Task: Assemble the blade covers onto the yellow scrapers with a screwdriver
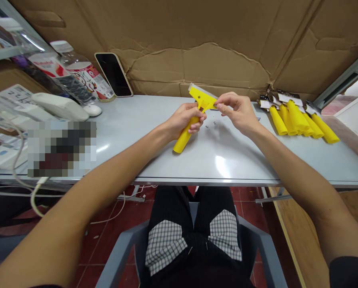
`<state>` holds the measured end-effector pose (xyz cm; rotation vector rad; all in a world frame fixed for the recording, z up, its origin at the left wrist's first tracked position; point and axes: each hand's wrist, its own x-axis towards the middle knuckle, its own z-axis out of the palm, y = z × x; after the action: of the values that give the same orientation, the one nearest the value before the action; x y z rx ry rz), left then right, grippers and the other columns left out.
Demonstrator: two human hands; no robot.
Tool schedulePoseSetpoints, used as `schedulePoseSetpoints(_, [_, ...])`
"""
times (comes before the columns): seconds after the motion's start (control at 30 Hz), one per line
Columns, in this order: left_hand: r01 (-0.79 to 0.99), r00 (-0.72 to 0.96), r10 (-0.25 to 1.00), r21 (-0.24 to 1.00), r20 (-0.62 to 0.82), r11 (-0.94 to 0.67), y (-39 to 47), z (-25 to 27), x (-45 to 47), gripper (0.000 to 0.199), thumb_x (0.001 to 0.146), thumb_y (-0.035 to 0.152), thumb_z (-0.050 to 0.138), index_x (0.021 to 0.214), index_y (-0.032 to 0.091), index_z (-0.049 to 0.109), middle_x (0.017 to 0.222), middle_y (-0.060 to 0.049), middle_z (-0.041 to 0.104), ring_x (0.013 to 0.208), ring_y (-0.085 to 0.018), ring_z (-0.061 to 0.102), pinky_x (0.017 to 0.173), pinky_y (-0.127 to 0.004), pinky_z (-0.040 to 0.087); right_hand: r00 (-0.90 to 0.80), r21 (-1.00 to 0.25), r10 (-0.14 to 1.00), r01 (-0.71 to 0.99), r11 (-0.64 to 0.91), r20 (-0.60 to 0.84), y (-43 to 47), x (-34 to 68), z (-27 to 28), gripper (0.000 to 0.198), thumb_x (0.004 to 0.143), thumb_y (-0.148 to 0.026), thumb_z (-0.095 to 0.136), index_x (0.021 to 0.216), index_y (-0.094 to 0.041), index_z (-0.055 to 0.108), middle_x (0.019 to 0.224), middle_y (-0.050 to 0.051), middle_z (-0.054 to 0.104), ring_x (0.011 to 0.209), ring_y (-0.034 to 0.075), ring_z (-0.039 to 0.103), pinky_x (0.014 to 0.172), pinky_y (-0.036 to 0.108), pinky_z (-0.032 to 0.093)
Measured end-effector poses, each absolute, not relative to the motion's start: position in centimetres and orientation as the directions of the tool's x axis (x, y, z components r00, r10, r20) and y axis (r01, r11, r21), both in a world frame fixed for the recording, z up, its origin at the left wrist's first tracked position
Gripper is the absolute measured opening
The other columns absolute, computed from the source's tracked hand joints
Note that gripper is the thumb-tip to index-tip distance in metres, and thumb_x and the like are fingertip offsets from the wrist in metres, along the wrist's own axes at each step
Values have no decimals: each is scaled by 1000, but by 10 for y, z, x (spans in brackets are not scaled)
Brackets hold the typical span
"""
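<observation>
1. Gripping the yellow scraper (193, 116) by its handle, the left hand (186, 120) keeps its fingers closed around it above the bench (227, 160).
2. The right hand (239, 112) pinches the scraper's head, fingers together.
3. Small screws (210, 125) lie just beneath.

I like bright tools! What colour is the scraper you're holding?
Yellow. The scraper shows best in the head view, held in both hands.

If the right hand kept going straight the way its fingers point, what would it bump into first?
The right hand points leftward, its fingertips already pinching the head of the yellow scraper. So it would likely push into the scraper first, then the left hand gripping the handle.
</observation>
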<state>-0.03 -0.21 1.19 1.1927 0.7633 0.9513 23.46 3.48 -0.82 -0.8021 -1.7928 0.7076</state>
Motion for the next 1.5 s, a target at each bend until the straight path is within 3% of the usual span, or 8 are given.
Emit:
schedulePoseSetpoints(0.27, [-177, 439, 898, 983, 31, 52, 0, 10, -1, 15, 69, 18, 73, 77, 16, 60, 72, 3, 62, 43, -2, 43, 37, -16, 33, -242, -712, 749, 234, 662, 617, 31, 230, -9, 27, 92, -52, 93, 100, -27, 85, 117, 8, 75, 103, 23, 70, 70, 35, 57])
schedulePoseSetpoints(0.5, [-177, 446, 894, 983, 32, 53, 0, 9, -1, 18, 69, 18, 73, 79, 17, 59, 72, 3, 63, 42, -2, 43, 37, -16, 32, -231, -742, 765, 197, 641, 600, 34, 228, -11, 35, 91, -57, 93, 99, -26, 79, 114, 6, 75, 93, 20, 67, 76, 38, 60])
schedulePoseSetpoints(0.87, [-188, 419, 908, 978, -1, 88, -3, 11, 0, 23, 68, 16, 72, 82, 20, 55, 69, 3, 63, 41, -3, 42, 38, -17, 30, -237, -676, 766, 366, 640, 597, 13, 225, 1, 36, 99, -64, 83, 96, -28, 76, 120, 9, 71, 110, 28, 67, 81, 40, 61])
schedulePoseSetpoints(1.2, [-172, 429, 903, 984, 23, 57, -3, 12, -1, 19, 68, 17, 74, 79, 18, 58, 70, 2, 63, 42, -3, 42, 37, -17, 31, -193, -619, 723, 402, 675, 663, 8, 219, -2, 24, 99, -49, 79, 92, -27, 73, 114, 10, 72, 108, 31, 68, 78, 44, 60])
schedulePoseSetpoints(1.33, [-160, 426, 904, 986, 19, 55, -5, 13, 1, 20, 67, 17, 74, 80, 18, 59, 70, 2, 63, 42, -3, 43, 37, -17, 31, -146, -659, 761, 416, 627, 632, 9, 217, -4, 32, 97, -56, 83, 91, -27, 70, 113, 9, 72, 101, 28, 68, 74, 42, 59])
schedulePoseSetpoints(1.5, [-170, 421, 907, 983, 10, 68, -5, 12, 2, 22, 66, 18, 75, 81, 19, 58, 70, 2, 63, 42, -3, 43, 36, -17, 30, -133, -753, 823, 344, 561, 552, 21, 218, -8, 53, 96, -79, 80, 90, -28, 67, 105, 7, 73, 96, 26, 71, 78, 41, 64])
